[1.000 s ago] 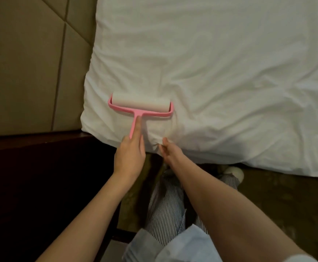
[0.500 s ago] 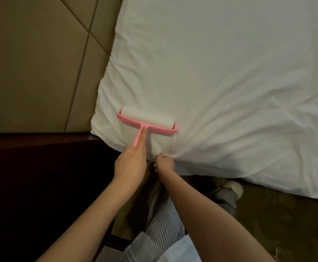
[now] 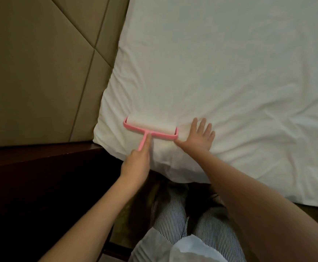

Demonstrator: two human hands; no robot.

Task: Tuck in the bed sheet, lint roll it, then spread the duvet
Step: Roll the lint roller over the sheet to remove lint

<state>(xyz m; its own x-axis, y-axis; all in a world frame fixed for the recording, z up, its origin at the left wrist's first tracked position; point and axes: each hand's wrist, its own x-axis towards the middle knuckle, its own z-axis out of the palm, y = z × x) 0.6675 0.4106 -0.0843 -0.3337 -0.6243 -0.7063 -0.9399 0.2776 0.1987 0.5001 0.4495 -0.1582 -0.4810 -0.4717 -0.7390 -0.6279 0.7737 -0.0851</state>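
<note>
The lint roller [image 3: 150, 125], likely light and stiff, is gripped by its handle in the left hand [image 3: 135, 163]. The soft sheet [image 3: 220, 72] is pressed flat by the spread right hand [image 3: 199, 137].

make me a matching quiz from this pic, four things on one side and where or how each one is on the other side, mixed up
1 left hand
2 right hand
3 lint roller
4 padded panel

a flat on the sheet, fingers spread
b tan, with stitched seams
c grips the pink handle
d pink and white, lying on the sheet

Pairs: 1-c, 2-a, 3-d, 4-b
</note>
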